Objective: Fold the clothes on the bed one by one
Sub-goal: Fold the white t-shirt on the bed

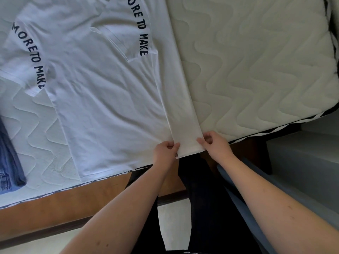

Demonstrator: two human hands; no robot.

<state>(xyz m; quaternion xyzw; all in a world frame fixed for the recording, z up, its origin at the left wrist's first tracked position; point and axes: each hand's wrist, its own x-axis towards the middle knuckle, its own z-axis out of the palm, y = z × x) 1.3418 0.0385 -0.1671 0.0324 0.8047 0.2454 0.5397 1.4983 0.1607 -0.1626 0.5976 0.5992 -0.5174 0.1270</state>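
Observation:
A white T-shirt (102, 99) with dark "MORE TO MAKE" lettering on both sleeves lies spread flat on the quilted mattress (256, 70). Its right side is folded inward into a narrow strip that runs down to the hem at the bed's near edge. My left hand (166, 150) pinches the hem at the strip's left side. My right hand (213, 143) pinches the hem at the strip's right corner. Both hands sit at the mattress edge, a short way apart.
Folded blue denim clothing (9, 158) lies at the far left of the mattress. The wooden bed frame (73, 202) runs below the mattress edge. My dark trouser legs (201, 198) stand against it. Grey steps (302, 153) are at right.

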